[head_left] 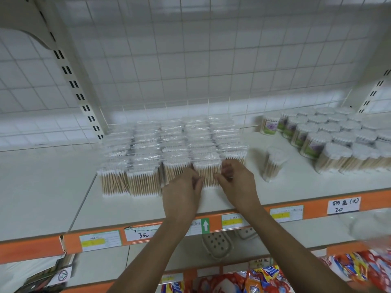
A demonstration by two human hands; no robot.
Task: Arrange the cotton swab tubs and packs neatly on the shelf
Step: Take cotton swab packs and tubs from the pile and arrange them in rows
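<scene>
Now: front pack [206, 173] of cotton swabs, film-wrapped, stands upright at the head of the fourth column of the pack block [169, 142], set back from the front edge of the shelf [53, 182]. My left hand [184, 187] curls its fingers on the pack's left side and my right hand [237, 182] pinches its right side, so both hands grip it between them.

Handling, as I judge it:
- Very light.
- The wooden sticks make it stiff lengthwise.
- The clear film looks slick and loose.
- Best hold is on the flanks, low down, and off the cotton tips.
- Tall and narrow, so it probably topples easily, and touching neighbours may drag along.

The two leftmost packs sit further forward than the others. Right of the block a lone tub [274, 163] stands apart. Beyond it the tub group [338, 136] fills the shelf's right back corner. Price labels [343, 205] are on the orange front lip.
</scene>
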